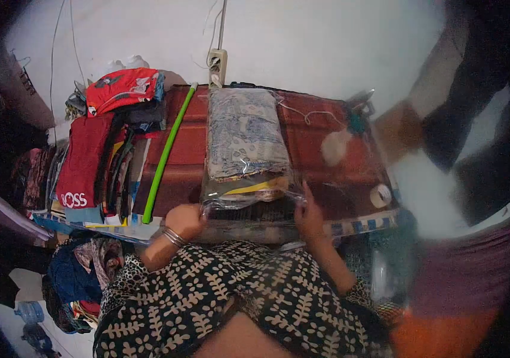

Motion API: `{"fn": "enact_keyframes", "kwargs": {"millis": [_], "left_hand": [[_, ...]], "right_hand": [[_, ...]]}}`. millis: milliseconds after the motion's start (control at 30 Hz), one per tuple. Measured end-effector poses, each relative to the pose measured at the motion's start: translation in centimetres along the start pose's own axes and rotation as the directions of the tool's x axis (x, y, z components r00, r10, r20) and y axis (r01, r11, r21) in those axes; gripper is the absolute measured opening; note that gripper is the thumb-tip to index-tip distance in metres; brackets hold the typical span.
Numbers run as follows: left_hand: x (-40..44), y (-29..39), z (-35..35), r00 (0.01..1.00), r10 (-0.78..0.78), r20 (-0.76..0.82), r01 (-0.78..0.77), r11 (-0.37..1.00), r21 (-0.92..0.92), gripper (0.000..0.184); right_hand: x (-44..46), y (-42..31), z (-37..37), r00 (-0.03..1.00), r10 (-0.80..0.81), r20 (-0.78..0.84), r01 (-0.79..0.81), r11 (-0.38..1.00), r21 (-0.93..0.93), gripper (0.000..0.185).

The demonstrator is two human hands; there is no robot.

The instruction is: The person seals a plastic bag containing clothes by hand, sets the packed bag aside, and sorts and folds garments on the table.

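Observation:
A clear plastic bag [234, 201] lies on the covered table in front of me with a stack of folded cloths [248, 134] in it. The top cloth is white with a blue-grey pattern; yellow and dark layers show at the near end. My left hand [184, 221], with bangles at the wrist, is closed on the bag's near left corner. At the near right corner, my right hand [310, 218] pinches the plastic, its index finger pointing up along the edge. A bright green stick [170, 152] lies left of the bag.
Folded clothes [85, 161] are stacked on the left, with a red patterned garment [122, 89] on top behind. A tape roll [380, 196] sits at the right edge. A power socket [217, 67] hangs on the wall. More clothes [79, 271] are piled below left.

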State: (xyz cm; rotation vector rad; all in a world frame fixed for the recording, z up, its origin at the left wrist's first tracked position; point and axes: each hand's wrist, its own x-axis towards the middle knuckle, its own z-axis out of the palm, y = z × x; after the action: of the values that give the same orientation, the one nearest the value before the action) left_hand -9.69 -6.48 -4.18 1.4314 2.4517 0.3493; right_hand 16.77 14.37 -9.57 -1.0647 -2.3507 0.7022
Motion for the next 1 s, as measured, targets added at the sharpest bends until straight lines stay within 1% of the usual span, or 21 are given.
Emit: {"fn": "enact_keyframes", "kwargs": {"millis": [100,167,233,267,333,367,400,500,600,633,667,700,733,767,800,833,867,900,933,967,1000], "left_hand": [[0.5,-1.2,0.2,0.967,0.169,-0.191,-0.171,0.985,0.007,0.035],[0.7,-1.4,-0.6,0.918,0.267,-0.293,-0.286,0.958,-0.023,0.034],[-0.1,0.2,-4.0,0.979,0.121,-0.167,-0.195,0.803,-0.563,0.034],[-0.5,1.0,-5.8,0.978,0.122,-0.17,-0.198,0.803,-0.563,0.034],[-0.5,2.6,-9.6,0.953,0.044,-0.3,-0.263,0.611,-0.747,0.035],[0.0,3.0,-11.4,0.923,0.059,-0.379,-0.339,0.588,-0.734,0.035],[0.8,3.5,-13.4,0.886,0.072,-0.459,-0.416,0.563,-0.714,0.036],[2.7,5.9,-19.2,0.859,0.164,-0.486,-0.496,0.502,-0.708,0.036],[5.6,6.7,-21.7,0.836,0.191,-0.514,-0.547,0.357,-0.757,0.035],[5.7,7.5,-22.4,0.865,0.123,-0.487,-0.5,0.309,-0.809,0.035],[6.1,8.2,-23.0,0.89,0.057,-0.453,-0.452,0.256,-0.855,0.036],[7.2,7.6,-23.2,0.874,0.067,-0.481,-0.476,0.312,-0.822,0.036],[7.7,7.1,-23.7,0.871,0.077,-0.485,-0.484,0.311,-0.818,0.036],[8.2,6.6,-24.4,0.907,0.077,-0.414,-0.406,0.421,-0.811,0.037],[8.9,5.8,-25.6,0.938,0.064,-0.342,-0.323,0.522,-0.789,0.038],[9.6,4.9,-27.1,0.936,0.11,-0.333,-0.298,0.75,-0.59,0.039],[9.9,3.8,-27.6,0.934,0.115,-0.338,-0.305,0.75,-0.587,0.039],[9.3,3.7,-28.3,0.833,0.118,-0.541,-0.272,0.938,-0.215,0.037],[7.9,4.7,-28.9,0.691,0.199,-0.695,-0.114,0.979,0.167,0.037],[6.3,5.8,-28.9,0.599,0.165,-0.783,-0.112,0.986,0.122,0.034],[5.1,7.2,-29.1,0.601,0.162,-0.783,-0.109,0.987,0.121,0.034]], "right_hand": [[0.6,-1.2,-1.3,0.996,0.083,0.015,-0.085,0.975,0.203,0.074],[1.1,-2.4,-2.6,0.989,-0.003,-0.148,0.048,0.953,0.299,0.071],[1.4,-3.8,-5.4,0.978,-0.041,-0.204,0.105,0.944,0.313,0.068],[1.8,-4.3,-7.3,0.958,-0.11,-0.265,0.179,0.951,0.251,0.066],[2.8,-6.2,-11.2,0.896,-0.221,-0.384,0.29,0.948,0.13,0.065],[3.4,-7.6,-13.3,0.857,-0.263,-0.443,0.327,0.942,0.074,0.066],[3.8,-9.7,-15.2,0.861,-0.219,-0.458,0.32,0.935,0.155,0.067],[5.6,-14.5,-20.5,0.858,-0.143,-0.493,0.343,0.875,0.343,0.071],[8.1,-16.8,-23.4,0.939,0.047,-0.341,0.019,0.982,0.187,0.072],[8.6,-16.6,-23.4,0.957,-0.006,-0.288,0.152,0.86,0.486,0.073],[9.1,-16.4,-23.2,0.963,-0.08,-0.256,0.247,0.632,0.734,0.073],[9.9,-16.6,-23.0,0.961,-0.078,-0.267,0.255,0.632,0.732,0.073],[10.7,-17.0,-22.7,0.965,-0.084,-0.25,0.256,0.528,0.81,0.074],[11.6,-17.2,-22.4,0.968,-0.093,-0.233,0.25,0.415,0.875,0.075],[13.1,-17.4,-22.5,0.966,-0.095,-0.24,0.258,0.418,0.871,0.075],[14.4,-17.3,-22.4,0.981,-0.087,-0.173,0.193,0.501,0.844,0.075],[15.3,-17.1,-22.3,0.992,-0.072,-0.104,0.127,0.579,0.805,0.076],[15.6,-17.2,-22.3,0.991,-0.075,-0.111,0.134,0.578,0.805,0.076],[15.8,-17.3,-22.3,0.989,-0.108,-0.103,0.147,0.604,0.783,0.075],[15.9,-17.4,-22.2,0.986,-0.14,-0.09,0.159,0.629,0.761,0.074],[15.8,-17.8,-21.9,0.986,-0.141,-0.087,0.158,0.629,0.761,0.074]]}}
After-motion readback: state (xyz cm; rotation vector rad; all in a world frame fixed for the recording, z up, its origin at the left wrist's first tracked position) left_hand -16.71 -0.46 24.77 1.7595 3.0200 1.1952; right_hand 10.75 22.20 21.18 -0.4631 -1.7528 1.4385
